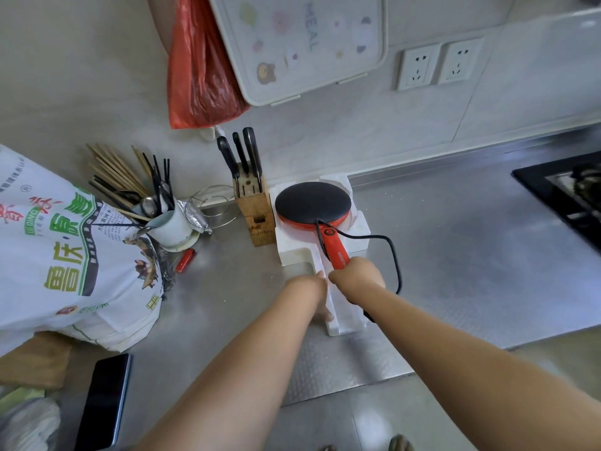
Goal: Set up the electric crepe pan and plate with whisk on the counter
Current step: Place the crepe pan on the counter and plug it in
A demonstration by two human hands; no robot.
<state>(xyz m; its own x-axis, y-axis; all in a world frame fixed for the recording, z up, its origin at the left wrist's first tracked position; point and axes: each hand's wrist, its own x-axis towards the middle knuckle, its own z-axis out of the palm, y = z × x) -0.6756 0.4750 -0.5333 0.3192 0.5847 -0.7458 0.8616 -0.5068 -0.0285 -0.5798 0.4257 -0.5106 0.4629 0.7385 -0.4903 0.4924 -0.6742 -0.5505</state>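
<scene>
The electric crepe pan (313, 202), a black disc on a red body with a red handle, rests in a white foam packing tray (357, 229) on the steel counter. My right hand (357, 276) is closed around the end of the red handle. My left hand (309, 288) lies on the foam strip beside the handle, its fingers pointing down along the foam. The pan's black cord (392, 252) loops off to the right of the handle. No plate or whisk is visible.
A wooden knife block (255, 203) stands just left of the foam. Further left are a utensil cup (170, 222), a red lighter (185, 260), a large printed bag (65, 255) and a phone (105, 400). A gas hob (566, 196) sits far right; wall sockets (439, 65) are above.
</scene>
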